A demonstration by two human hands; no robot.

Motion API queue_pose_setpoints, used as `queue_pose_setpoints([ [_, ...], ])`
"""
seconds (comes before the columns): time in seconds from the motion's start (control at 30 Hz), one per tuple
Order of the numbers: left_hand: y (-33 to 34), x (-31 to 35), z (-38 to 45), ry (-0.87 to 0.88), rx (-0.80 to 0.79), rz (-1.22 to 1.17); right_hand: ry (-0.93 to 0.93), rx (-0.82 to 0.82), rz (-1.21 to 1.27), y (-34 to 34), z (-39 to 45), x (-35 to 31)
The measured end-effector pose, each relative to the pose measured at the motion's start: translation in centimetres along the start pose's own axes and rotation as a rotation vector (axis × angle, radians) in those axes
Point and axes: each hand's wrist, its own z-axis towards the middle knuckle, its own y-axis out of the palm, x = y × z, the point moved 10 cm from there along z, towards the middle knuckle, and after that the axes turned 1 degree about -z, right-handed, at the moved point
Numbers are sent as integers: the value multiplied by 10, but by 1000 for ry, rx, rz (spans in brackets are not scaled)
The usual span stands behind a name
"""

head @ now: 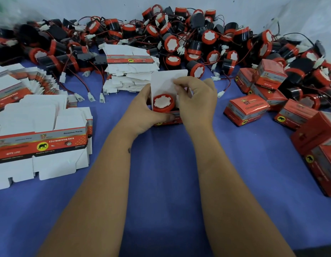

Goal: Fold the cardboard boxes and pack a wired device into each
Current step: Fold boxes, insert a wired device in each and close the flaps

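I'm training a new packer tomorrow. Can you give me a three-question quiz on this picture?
1. True or false: the open box already holds a horn.
2. Which hand pinches the lid flap? A left B right
3. The closed boxes lie on the person's ____ side.

Key: 1 true; 2 B, the right hand, while the left hand holds the box; 3 right.

Two bare forearms reach forward from the bottom edge and draw together at the centre. The left hand (142, 110) cups the near left side of an open cardboard box (167, 118), thumb pressed along its front. The right hand (197, 98) arches over the box's right side, its fingers (179, 84) curled and pinching the raised white flap (166, 78).
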Motion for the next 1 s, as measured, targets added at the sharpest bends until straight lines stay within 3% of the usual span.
queue_pose_setpoints([
  [0.2,-12,-1,1,4,107,-118,-201,-83,-220,8,-4,-15],
  [0.33,-16,-5,2,-41,183,-187,-244,-77,-180,9,-4,-18],
  [0.47,-14,-8,1,-44,233,-43,-221,-81,-128,8,-1,-15],
  [0.8,-15,-5,0,-40,260,3,-167,-166,-58,15,-4,-13],
  [0.93,-14,-6,0,-49,253,7,-60,-267,65,26,-12,-7],
  [1.0,-14,-5,0,-50,248,-1,97,-271,245,27,-11,6],
])
